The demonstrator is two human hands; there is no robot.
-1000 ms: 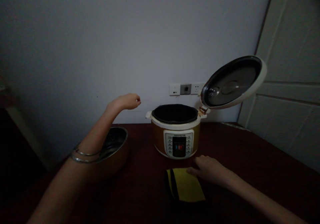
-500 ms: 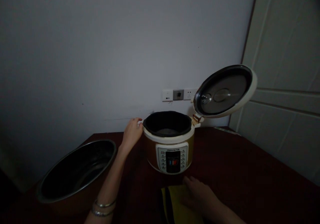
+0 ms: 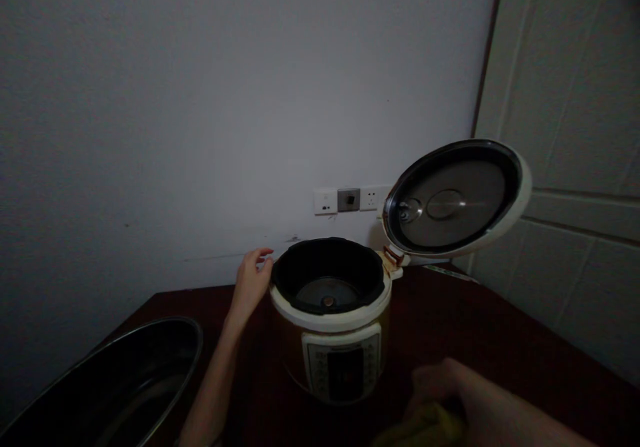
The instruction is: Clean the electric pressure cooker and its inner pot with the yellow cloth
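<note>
An electric pressure cooker (image 3: 295,364) with a white rim and brown body stands upright on the table. Its round lid (image 3: 450,197) is swung up and over to the right on its hinge. The dark inside of the cooker shows, with a small round knob in the middle of its floor. At the left of the rim is my left hand (image 3: 251,277), fingers apart and curved, the thumb at or against the rim. Low in front, to the cooker's right, my right hand (image 3: 440,384) is closed on a yellow cloth (image 3: 425,427), partly cut off and blurred.
A large dark inner pot (image 3: 200,340) with a shiny rim lies tilted at lower left, beside my left forearm. Behind the cooker, sockets and a switch (image 3: 349,200) sit on the wall. A pale panelled door (image 3: 565,167) stands at right. The table (image 3: 440,320) is dark red.
My right hand has lifted the yellow cloth, now bunched in its grip, and moved right. My left hand stays by the rim. The view has shifted closer, showing more of the cooker's inside.
</note>
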